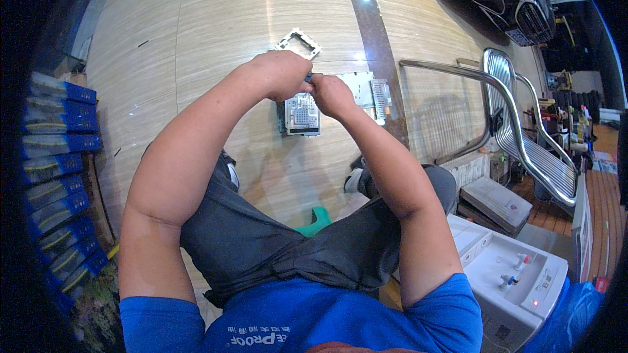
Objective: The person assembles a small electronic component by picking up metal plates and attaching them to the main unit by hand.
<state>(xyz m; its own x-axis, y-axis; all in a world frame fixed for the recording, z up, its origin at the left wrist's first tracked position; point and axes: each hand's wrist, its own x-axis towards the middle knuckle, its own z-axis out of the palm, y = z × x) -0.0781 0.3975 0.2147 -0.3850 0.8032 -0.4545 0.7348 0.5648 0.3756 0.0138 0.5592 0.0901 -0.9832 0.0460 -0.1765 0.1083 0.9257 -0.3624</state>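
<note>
My left hand (284, 76) and my right hand (334, 94) meet in front of me, their fingers closed on a small dark object (310, 77). Most of that object is hidden by the fingers, so its kind cannot be made out. Just below the hands a metal-cased electronic unit (302, 113) with a stamped, perforated cover lies on the floor. Beyond my left hand is a pale rectangular metal frame (308, 45) with an open middle. To the right of my right hand lie a flat metal plate (360, 87) and a slotted metal bracket (380, 94).
A chrome-framed chair (510, 103) stands on the right, with a black car (505, 0) beyond it. Nearer on the right is a white water dispenser (510, 267). Blue-and-grey boxes (61, 142) line the left side. Part of a green stool (316, 223) shows between my legs.
</note>
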